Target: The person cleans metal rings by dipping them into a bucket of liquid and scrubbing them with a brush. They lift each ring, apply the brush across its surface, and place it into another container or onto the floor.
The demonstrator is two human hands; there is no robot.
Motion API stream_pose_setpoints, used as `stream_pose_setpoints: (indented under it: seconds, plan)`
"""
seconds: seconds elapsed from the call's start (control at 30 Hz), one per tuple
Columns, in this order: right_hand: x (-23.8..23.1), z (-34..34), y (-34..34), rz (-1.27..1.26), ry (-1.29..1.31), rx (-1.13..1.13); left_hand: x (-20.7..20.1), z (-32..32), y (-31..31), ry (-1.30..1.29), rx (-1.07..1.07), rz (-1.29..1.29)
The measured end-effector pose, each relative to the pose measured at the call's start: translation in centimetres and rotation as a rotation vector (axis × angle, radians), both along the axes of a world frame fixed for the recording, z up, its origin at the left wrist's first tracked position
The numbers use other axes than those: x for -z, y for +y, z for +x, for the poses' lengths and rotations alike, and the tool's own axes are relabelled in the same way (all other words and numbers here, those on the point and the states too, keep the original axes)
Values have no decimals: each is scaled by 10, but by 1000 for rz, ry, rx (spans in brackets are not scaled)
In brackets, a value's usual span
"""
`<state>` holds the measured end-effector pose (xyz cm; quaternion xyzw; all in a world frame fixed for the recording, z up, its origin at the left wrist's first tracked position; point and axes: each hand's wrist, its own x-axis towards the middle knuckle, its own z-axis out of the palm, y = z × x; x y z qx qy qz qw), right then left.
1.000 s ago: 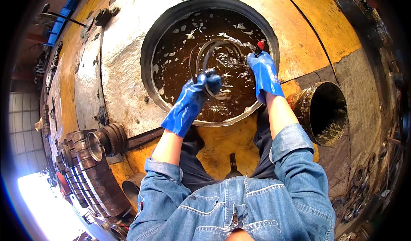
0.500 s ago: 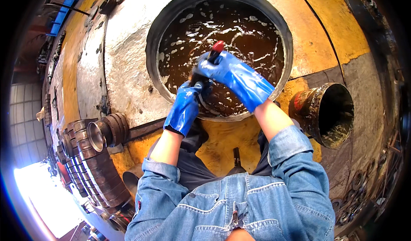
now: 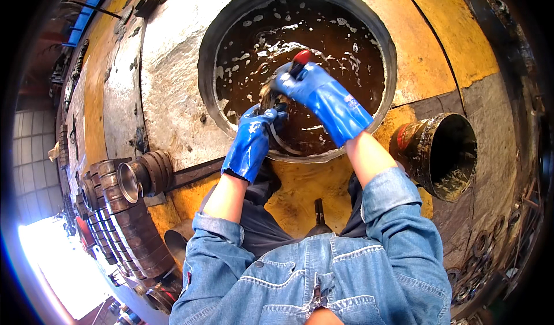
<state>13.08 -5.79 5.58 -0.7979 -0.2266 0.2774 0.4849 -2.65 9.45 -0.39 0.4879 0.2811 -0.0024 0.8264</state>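
Observation:
Both my hands wear blue rubber gloves over a round dark tub point(image 3: 209, 97) of brown, foamy liquid. My right hand point(image 3: 309, 88) is closed round a brush with a red-tipped dark handle point(image 3: 301, 56). The brush's tan, blurred working end point(image 3: 266, 93) points down beside my left hand. Fingers curled, my left hand point(image 3: 253, 137) grips a curved metal ring point(image 3: 281, 143) at the tub's near left side. Part of the ring is hidden by the glove, and its far part lies against the dark liquid.
An open, grimy metal bucket point(image 3: 434, 154) lies tipped at the right of the tub. Brown metal rings and sleeves point(image 3: 135, 224) are stacked at the left. Several small rings point(image 3: 482, 244) lie at the far right. Worn yellow and grey floor plates point(image 3: 421, 48) surround the tub.
My right hand with the brush has shifted slightly right, uncovering more of the brush end and the ring. My left hand stays nearly in place, still gripping the ring.

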Motion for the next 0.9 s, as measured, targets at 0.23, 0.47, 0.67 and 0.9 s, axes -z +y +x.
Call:
stream_pose_setpoints:
  seconds: [0.23,0.47,0.67,0.9]
  plan:
    - [-3,7,-2,96,184,20,3,0,0,6,-85,36]
    - [10,11,5,-12,74,46,-3,-2,1,-3,-37,82]
    - [89,53,-29,-529,31,283,-21,8,-1,108,142,117]
    - [73,57,-45,-607,-22,389,-9,25,-9,-134,235,-201]
